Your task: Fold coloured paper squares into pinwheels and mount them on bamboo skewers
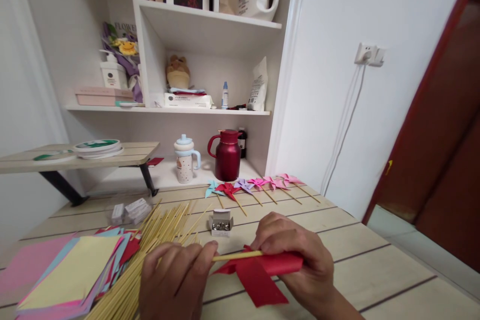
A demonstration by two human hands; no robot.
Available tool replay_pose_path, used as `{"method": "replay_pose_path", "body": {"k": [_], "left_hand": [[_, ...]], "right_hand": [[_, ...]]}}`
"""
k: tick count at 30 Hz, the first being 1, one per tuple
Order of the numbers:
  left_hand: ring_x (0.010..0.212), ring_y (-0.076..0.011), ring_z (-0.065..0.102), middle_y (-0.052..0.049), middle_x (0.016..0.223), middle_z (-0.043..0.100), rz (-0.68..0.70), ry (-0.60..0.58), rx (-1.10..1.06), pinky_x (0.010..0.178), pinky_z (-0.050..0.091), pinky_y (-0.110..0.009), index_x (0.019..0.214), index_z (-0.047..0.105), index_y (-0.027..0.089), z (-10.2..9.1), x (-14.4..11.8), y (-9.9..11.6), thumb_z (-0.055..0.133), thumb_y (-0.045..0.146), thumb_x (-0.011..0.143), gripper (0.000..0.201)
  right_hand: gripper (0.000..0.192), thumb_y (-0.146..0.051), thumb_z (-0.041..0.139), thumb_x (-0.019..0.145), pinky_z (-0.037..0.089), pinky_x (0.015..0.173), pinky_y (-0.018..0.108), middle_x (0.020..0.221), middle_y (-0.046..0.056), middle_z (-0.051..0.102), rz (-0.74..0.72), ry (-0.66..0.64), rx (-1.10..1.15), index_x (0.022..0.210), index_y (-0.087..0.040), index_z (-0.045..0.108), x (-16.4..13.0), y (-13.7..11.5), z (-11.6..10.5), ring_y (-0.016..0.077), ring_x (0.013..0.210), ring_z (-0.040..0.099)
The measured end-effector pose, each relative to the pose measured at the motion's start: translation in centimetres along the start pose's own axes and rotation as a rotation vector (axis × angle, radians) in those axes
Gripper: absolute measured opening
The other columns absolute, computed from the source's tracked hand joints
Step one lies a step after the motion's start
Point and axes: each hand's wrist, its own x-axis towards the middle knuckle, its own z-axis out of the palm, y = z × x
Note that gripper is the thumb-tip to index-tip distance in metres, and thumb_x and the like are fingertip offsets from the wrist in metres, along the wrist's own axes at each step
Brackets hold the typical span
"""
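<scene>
My left hand (176, 275) is closed around one end of a thin wooden stick (238, 256), which runs to the right across a red paper pinwheel (258, 277). Fingers and thumb of my right hand (296, 250) are closed on that pinwheel where the stick's other end meets it. One red flap hangs down toward the table. Just beyond my hands stands an opened small box of metal pushpins (221, 225). A pile of loose wooden sticks (150, 255) lies beside and under my left hand. Whether a pin is between my right fingers is hidden.
Several finished pinwheels (243, 186) lie in a row at the table's far edge. Coloured paper sheets (71, 270) are stacked at the left, with small boxes (131, 210) behind. A red jug (227, 155) and a cup (185, 160) stand at the back beneath shelves.
</scene>
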Motion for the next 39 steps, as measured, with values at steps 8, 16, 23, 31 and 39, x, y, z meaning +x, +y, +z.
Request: {"method": "replay_pose_path", "body": {"k": [8, 16, 23, 31, 39], "left_hand": [[0.075, -0.0145, 0.064, 0.000, 0.083, 0.074, -0.114, 0.142, 0.074, 0.091, 0.040, -0.036, 0.103, 0.070, 0.024, 0.4, -0.6, 1.4, 0.055, 0.013, 0.091, 0.021], [0.069, -0.0117, 0.065, 0.001, 0.080, 0.075, 0.002, 0.059, 0.039, 0.086, 0.040, -0.033, 0.102, 0.068, 0.021, 0.5, -0.1, 1.0, 0.055, 0.012, 0.090, 0.020], [0.070, -0.0153, 0.067, 0.000, 0.080, 0.075, -0.349, -0.031, -0.334, 0.065, 0.050, -0.025, 0.095, 0.070, 0.024, 3.4, -0.8, 2.8, 0.054, 0.024, 0.091, 0.016], [0.046, -0.0129, 0.047, 0.002, 0.050, 0.055, -1.177, -0.158, -0.743, 0.049, 0.039, -0.023, 0.055, 0.065, 0.021, 3.5, 0.2, 5.1, 0.067, 0.051, 0.076, 0.036], [0.041, -0.0092, 0.037, 0.003, 0.045, 0.048, -1.502, -0.276, -1.177, 0.045, 0.032, -0.023, 0.061, 0.070, 0.016, 3.7, 1.2, 4.3, 0.072, 0.061, 0.062, 0.045]], "right_hand": [[0.013, -0.018, 0.067, 0.089, 0.054, 0.064, 0.037, 0.079, 0.007, 0.074, 0.000, 0.014, -0.087, 0.101, -0.023, 0.068, -0.2, -0.2, -0.1, 0.0203, 0.069, 0.067], [0.006, -0.023, 0.063, 0.092, 0.056, 0.082, 0.045, 0.071, 0.003, 0.071, 0.015, 0.021, -0.145, 0.089, -0.022, 0.068, 0.4, -0.3, -0.5, 0.0177, 0.063, 0.066], [0.010, -0.024, 0.075, 0.080, 0.058, 0.074, 0.035, 0.079, 0.002, 0.070, 0.490, 0.037, -0.090, 0.084, -0.022, 0.066, -0.1, 1.6, -0.8, 0.0191, 0.074, 0.067], [0.043, -0.039, 0.061, 0.092, 0.052, 0.089, 0.038, 0.114, 0.008, 0.068, 0.680, 0.036, 0.112, 0.131, -0.027, 0.049, 0.0, 2.2, -1.2, 0.0221, 0.106, 0.065], [0.040, -0.051, 0.046, 0.097, 0.048, 0.090, 0.040, 0.106, 0.005, 0.069, 0.759, 0.286, 0.102, 0.128, -0.026, 0.050, -0.1, 2.5, -0.6, 0.0180, 0.081, 0.067]]}}
